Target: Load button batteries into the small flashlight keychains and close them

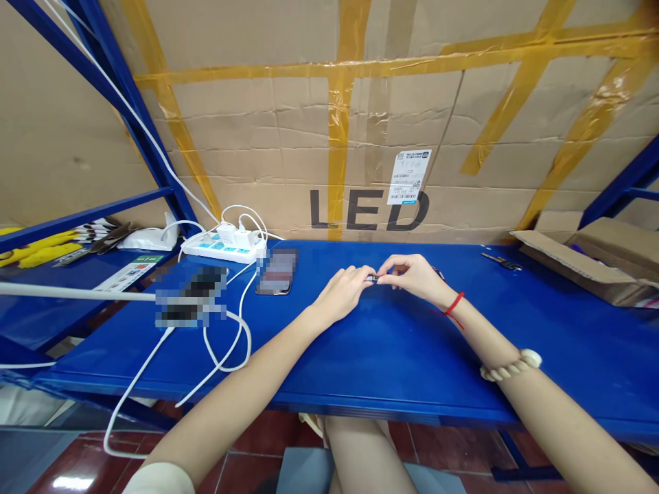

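My left hand (343,291) and my right hand (413,274) meet over the middle of the blue table (391,350). Both pinch a small dark object (371,278) between their fingertips; it is too small to name. The fingers of each hand are curled together around it. A red string and a pale bead bracelet (511,366) sit on my right wrist and forearm.
A white power strip (222,248) with plugs and white cables (226,343) lies at the back left, next to two blurred phones (276,272). An open cardboard box (592,264) stands at the right. A dark tool (502,261) lies near it. A cardboard wall marked LED backs the table.
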Demonstrator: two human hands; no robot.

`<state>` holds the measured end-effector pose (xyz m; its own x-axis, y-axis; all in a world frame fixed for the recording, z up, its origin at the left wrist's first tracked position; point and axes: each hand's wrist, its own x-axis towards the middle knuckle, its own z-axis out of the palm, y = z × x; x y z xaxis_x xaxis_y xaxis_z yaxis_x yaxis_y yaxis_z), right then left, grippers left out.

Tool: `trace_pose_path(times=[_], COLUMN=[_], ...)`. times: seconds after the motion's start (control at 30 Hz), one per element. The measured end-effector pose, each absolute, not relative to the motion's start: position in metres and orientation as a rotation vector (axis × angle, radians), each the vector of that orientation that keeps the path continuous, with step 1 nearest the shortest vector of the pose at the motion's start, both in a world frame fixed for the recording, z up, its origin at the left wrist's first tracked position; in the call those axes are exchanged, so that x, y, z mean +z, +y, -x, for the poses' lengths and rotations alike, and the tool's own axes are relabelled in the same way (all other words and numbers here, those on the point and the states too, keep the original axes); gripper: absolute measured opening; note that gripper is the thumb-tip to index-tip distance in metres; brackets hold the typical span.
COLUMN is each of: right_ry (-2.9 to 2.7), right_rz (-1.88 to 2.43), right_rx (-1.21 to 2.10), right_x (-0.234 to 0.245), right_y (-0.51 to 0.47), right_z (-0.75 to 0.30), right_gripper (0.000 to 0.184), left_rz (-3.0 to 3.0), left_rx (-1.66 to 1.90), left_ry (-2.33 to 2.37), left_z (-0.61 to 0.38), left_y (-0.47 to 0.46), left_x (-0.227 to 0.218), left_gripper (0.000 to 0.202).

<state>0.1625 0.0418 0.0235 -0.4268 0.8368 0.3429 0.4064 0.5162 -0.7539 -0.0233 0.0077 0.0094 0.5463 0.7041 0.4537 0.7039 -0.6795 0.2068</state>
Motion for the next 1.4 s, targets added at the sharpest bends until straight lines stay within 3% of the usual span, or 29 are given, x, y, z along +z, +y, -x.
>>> trace_pose_path(times=[0.7,1.23,1.4], right_ry=[-2.262,-1.986,-1.908], right_rz=[0.894,1.124,1.13], right_rx=[0.444,0.918,1.02], right_x=[0.021,0.02,0.022], right_y=[0.041,0.034,0.032], right_z=[-0.164,-0.153,-0.151], right_gripper=[0.027,0.037,0.036], left_rz=[-2.488,-2.34,-2.396], left_rx=[0.802,0.951,0.958], left_ry=[1.18,1.299,1.307], left_z=[0.023,0.017,0.018], left_y=[0.006,0.002,0.001], left_x=[0.003,0.0,0.005], left_gripper=[0.005,0.006,0.016])
